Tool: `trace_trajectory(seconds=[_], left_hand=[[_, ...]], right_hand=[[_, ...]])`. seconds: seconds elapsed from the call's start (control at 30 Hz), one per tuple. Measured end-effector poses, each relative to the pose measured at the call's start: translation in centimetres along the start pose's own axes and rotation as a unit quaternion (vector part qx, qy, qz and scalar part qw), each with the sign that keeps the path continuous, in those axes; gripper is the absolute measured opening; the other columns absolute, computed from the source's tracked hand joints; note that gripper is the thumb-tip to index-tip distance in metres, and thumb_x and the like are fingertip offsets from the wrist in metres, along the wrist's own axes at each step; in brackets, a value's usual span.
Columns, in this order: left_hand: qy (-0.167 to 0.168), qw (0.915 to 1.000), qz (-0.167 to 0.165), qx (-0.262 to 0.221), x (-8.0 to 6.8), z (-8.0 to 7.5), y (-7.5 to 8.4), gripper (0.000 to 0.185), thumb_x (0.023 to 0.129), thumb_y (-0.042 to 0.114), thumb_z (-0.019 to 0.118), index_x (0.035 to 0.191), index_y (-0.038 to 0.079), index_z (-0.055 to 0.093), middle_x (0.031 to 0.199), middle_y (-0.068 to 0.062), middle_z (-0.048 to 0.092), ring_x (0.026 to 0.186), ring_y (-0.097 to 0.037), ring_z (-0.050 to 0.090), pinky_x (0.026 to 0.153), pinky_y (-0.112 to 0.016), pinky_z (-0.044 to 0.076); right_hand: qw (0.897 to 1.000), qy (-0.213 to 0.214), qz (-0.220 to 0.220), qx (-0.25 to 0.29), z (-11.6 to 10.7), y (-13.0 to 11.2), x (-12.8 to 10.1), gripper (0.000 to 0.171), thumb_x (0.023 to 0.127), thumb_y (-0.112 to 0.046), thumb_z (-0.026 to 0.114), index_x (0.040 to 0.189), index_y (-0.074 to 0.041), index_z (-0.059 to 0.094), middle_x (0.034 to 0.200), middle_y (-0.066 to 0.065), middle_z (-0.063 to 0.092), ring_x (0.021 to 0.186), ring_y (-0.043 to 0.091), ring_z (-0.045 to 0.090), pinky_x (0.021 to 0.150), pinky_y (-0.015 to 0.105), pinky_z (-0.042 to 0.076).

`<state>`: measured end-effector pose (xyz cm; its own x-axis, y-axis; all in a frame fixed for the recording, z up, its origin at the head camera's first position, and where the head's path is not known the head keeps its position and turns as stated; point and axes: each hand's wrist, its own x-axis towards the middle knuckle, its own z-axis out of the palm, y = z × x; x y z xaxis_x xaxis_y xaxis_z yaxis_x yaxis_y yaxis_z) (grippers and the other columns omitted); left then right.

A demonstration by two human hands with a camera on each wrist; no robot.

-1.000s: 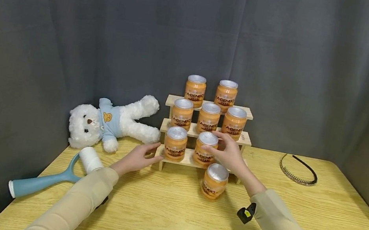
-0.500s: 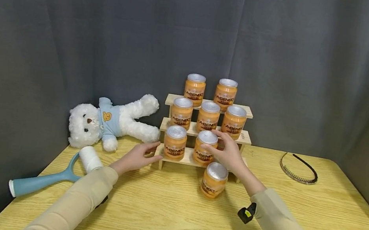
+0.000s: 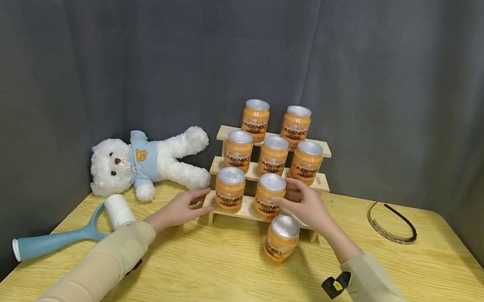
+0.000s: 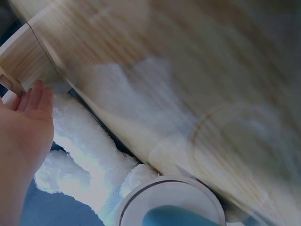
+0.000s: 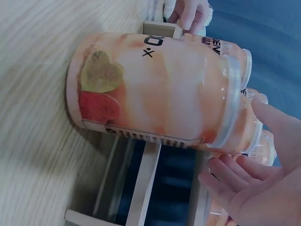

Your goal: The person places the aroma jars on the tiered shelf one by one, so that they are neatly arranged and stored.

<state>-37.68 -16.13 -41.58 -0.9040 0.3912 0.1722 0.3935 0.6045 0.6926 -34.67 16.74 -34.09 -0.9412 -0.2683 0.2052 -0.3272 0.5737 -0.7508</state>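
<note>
Jars of orange product fill a stepped wooden rack [image 3: 321, 184] at the back of the table [image 3: 389, 298]: two on the top step, three on the middle, two on the bottom. One more jar [image 3: 282, 238] stands on the table just in front of the rack's lowest step, upright, silver lid up. The right hand [image 3: 308, 208] hovers behind and above it, by the bottom-step jar [image 3: 270, 195], fingers loosely spread and holding nothing. The left hand [image 3: 180, 208] rests open against the rack's left end, fingers straight, near the plush bear [image 3: 146, 163].

Judging by its look, the jar on the table is rigid and moderately heavy if full, with a smooth glossy label that may be slippery. It is probably best taken around the body below the lid, fingers and thumb on opposite sides
</note>
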Motion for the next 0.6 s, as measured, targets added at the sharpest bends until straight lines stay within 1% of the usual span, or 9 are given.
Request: trace_trajectory(seconds=[0.2,0.4,0.6], left_hand=[[0.002,1.0,-0.003,0.0,-0.1,0.0,0.0,0.07,0.092,0.045,0.056,0.146,0.007,0.034,0.15,-0.014,0.034,0.13,-0.032,0.044,0.108,-0.041,0.041],[0.007,0.9999,0.007,0.008,-0.1,0.0,0.0,0.071,0.092,0.045,0.057,0.146,0.005,0.033,0.149,-0.016,0.034,0.128,-0.033,0.045,0.107,-0.043,0.041],[0.004,1.0,0.002,0.006,0.0,0.1,0.2,0.074,0.091,0.046,0.057,0.147,0.005,0.031,0.148,-0.017,0.035,0.128,-0.034,0.046,0.106,-0.044,0.042]], right_hand=[[1.0,-0.011,-0.012,0.0,-0.4,0.2,-1.8,0.067,0.085,-0.04,0.068,0.136,-0.004,0.046,0.134,0.019,0.053,0.121,0.035,0.053,0.099,0.047,0.048],[0.999,-0.017,-0.03,-0.014,0.0,0.7,-3.6,0.061,0.087,-0.035,0.067,0.133,0.001,0.048,0.131,0.02,0.054,0.119,0.035,0.053,0.1,0.048,0.047],[0.998,-0.019,-0.041,-0.036,0.6,1.2,-4.8,0.059,0.085,-0.033,0.07,0.128,0.003,0.054,0.125,0.021,0.059,0.109,0.035,0.059,0.09,0.042,0.054]])
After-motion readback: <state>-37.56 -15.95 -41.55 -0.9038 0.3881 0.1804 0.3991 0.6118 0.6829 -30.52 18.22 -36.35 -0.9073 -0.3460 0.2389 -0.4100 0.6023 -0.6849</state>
